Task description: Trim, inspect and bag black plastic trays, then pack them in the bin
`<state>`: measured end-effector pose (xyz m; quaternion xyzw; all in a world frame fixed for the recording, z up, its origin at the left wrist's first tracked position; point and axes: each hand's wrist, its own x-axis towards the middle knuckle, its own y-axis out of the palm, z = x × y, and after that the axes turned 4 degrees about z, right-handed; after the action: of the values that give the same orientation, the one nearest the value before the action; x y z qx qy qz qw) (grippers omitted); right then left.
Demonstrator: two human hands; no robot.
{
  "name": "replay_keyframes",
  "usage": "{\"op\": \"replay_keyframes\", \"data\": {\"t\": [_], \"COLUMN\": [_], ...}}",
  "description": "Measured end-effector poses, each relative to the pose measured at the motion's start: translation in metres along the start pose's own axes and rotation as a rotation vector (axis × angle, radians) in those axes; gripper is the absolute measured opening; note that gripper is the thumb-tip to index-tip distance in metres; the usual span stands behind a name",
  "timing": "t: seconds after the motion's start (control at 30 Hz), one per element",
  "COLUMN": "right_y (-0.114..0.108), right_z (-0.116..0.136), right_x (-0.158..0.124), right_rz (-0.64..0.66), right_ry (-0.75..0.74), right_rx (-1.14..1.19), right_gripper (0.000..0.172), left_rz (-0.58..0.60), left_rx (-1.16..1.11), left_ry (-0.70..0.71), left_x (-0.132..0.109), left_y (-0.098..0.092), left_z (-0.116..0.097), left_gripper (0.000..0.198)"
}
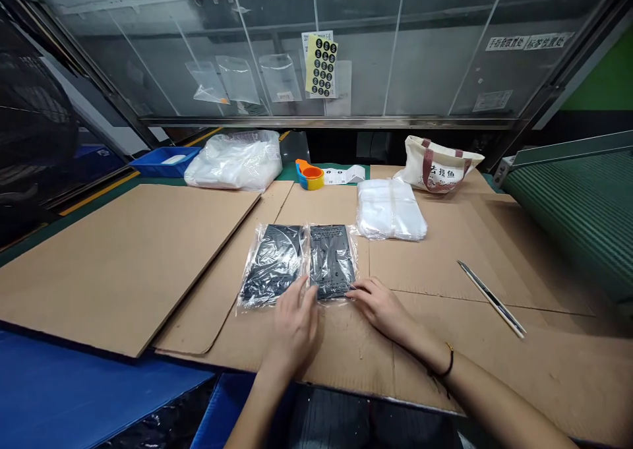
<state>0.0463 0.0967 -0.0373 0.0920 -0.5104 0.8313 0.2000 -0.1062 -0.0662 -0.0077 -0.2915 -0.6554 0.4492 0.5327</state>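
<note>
Open left hand [295, 327], open right hand [378, 307] — no grip — on a bagged black panel [332, 261] (knife [490, 299] nearby).

At the top of the frame is a clear plastic wall [316, 53] in a long grey metal frame [326, 122]. A bright green wall [598, 73] shows at the upper right.

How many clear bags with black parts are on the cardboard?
2: one bag on the left, by the left hand; the other bag beside it, touched by the right hand.
</note>
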Motion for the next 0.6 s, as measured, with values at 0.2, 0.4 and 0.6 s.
{"op": "replay_keyframes", "data": {"t": [0.2,0.4,0.6], "right_y": [0.003,-0.008,-0.035], "right_z": [0.006,0.001,0.007], "right_x": [0.005,0.001,-0.012], "right_rz": [0.046,0.060,0.135], "right_ry": [-0.037,0.008,0.029], "right_rx": [-0.023,0.156,0.177], "right_gripper": [0.024,0.025,0.033], "left_rz": [0.156,0.159,0.061], "left_rx": [0.069,0.136,0.051], "left_ry": [0.194,0.171,0.198], "left_x": [0.019,0.014,0.007], "left_y": [0.008,0.020,0.024], "left_z": [0.001,0.015,0.018], "left_gripper": [0.043,0.025,0.027]}}
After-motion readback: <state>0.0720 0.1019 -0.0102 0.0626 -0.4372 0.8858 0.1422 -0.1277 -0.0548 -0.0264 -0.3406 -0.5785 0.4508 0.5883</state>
